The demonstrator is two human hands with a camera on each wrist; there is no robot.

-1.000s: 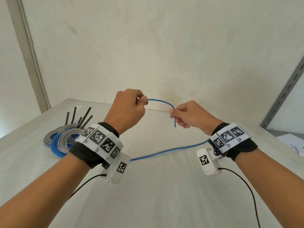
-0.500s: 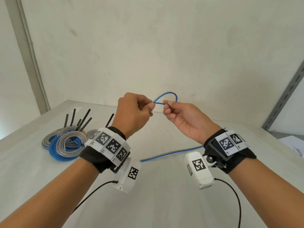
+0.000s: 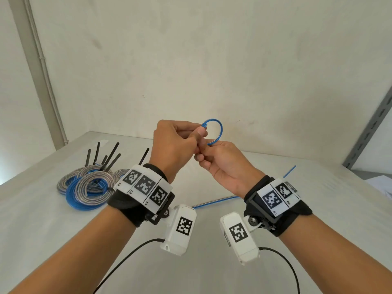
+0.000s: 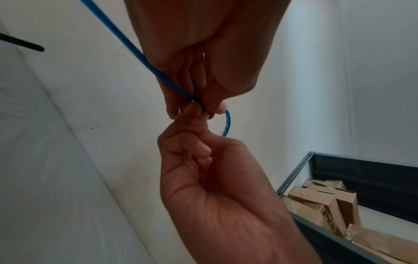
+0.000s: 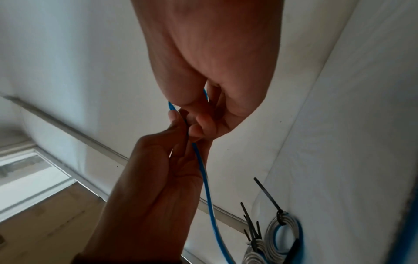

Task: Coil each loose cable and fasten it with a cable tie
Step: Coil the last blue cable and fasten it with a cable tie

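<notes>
A thin blue cable [image 3: 220,130] is bent into one small ring in the air above the table. My left hand [image 3: 200,132] pinches the top of the ring between thumb and forefinger. My right hand [image 3: 209,145] pinches its lower end just below, and the two hands touch. The rest of the cable trails down past my left palm [image 4: 135,51] and lies along the table [image 3: 214,201] under my wrists. In the right wrist view the cable [image 5: 208,187] runs down beside the left hand [image 5: 158,178]. The cable's tip is hidden by my fingers.
A pile of coiled blue and grey cables [image 3: 89,187] lies on the white table [image 3: 63,230] at the left, with black cable ties [image 3: 112,153] sticking up. A grey metal shelf [image 4: 294,178] with cardboard boxes [image 4: 328,205] stands at the right. A wall is close behind.
My hands have come together and risen a little. The wide arc of cable between them has closed into a small ring, with the right hand now against the left.
</notes>
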